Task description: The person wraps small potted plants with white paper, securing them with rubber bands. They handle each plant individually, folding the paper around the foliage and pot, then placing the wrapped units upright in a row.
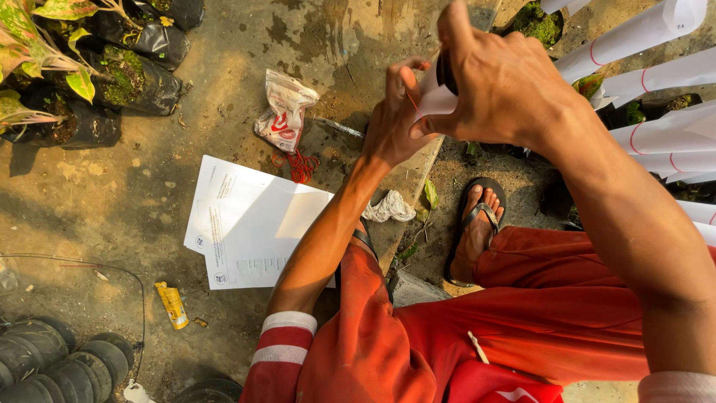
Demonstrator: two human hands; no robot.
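Head view gives me both hands raised close to the lens: my right hand [507, 82] curls around a dark object [446, 73] wrapped in white paper [436, 101], mostly hidden by its fingers, so I cannot tell what it is. My left hand [395, 119] pinches the paper's left edge. White paper-wrapped bundles [656, 134] run off the right edge. Far left, black bags [145, 82] hold leafy plants. Paper sheets [253, 224] lie on the ground.

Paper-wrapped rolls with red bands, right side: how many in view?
About 7, fanned down the right edge: top one, next, third, fourth, a sliver, two lowest. More may be hidden behind the right arm.
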